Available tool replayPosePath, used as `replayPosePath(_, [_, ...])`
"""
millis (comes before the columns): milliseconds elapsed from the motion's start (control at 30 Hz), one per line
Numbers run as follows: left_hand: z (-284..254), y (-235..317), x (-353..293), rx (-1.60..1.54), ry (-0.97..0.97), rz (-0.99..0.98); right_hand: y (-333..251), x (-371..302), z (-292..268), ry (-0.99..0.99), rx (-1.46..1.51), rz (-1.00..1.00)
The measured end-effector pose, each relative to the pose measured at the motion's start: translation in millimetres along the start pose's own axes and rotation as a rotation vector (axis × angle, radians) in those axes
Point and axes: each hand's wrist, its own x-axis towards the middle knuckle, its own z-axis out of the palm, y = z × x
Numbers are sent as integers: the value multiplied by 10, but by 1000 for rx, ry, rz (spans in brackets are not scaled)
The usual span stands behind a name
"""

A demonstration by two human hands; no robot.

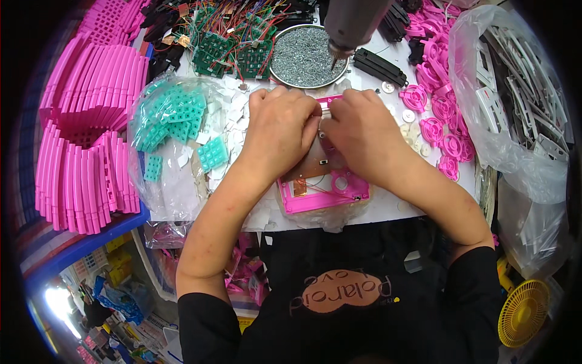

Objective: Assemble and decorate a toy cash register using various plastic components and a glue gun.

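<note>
Pink plastic housing (297, 205), seen from above through my head-camera feed: it rests at the near edge of the white worktop, centred before the wearer, with a brown board (312, 165) lying over its middle. I find 2 bare hands at its far half. The left hand (279, 124) bends its fingers inward over the left side; the right hand (364, 133) does likewise on the right, the 2 nearly meeting. The fingers of both are curled and drawn together, but their tips are largely hidden, so I cannot tell what they pinch. Beyond them, 1 dark driver (351, 27) points its bit downward in front of a round dish (303, 87) of silvery screws (303, 57). To the left I note turquoise keypads (212, 154) and green circuit boards (212, 54); to the right, pink ring-shaped parts (449, 144) near a clear bag (470, 45) of grey strips (515, 79).
</note>
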Motion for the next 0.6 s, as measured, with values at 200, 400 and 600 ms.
replayPosePath(200, [-55,-53,73,24,-123,157,-42,-2,-135,-122,64,-174])
replayPosePath(400, [-111,-97,156,47,-211,311,-33,-180,-115,-58,161,-51])
replayPosePath(600, [-94,-82,155,107,-223,386,-84,-289,-59,61,194,75])
